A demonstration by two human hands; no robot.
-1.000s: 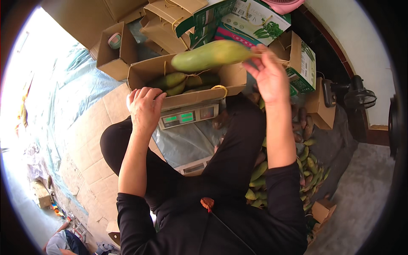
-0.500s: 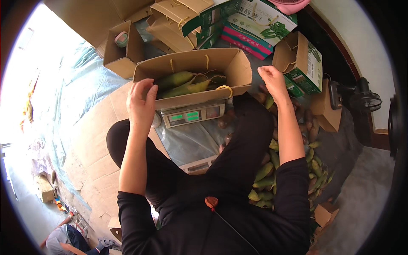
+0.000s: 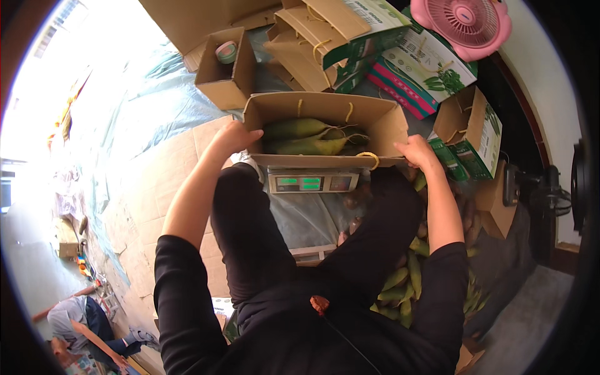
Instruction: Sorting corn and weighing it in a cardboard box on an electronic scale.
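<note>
Cardboard box (image 3: 325,109) of green mangoes (image 3: 303,136) sat on the scale (image 3: 312,182), left hand (image 3: 236,134) and right hand (image 3: 415,152) apparently clamped on its ends; lifting it off probably needed an even grip.

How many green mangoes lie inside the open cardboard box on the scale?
3 show in the cardboard box: one mango at the back, one in front, one part-hidden on the right. More may lie under them.
</note>
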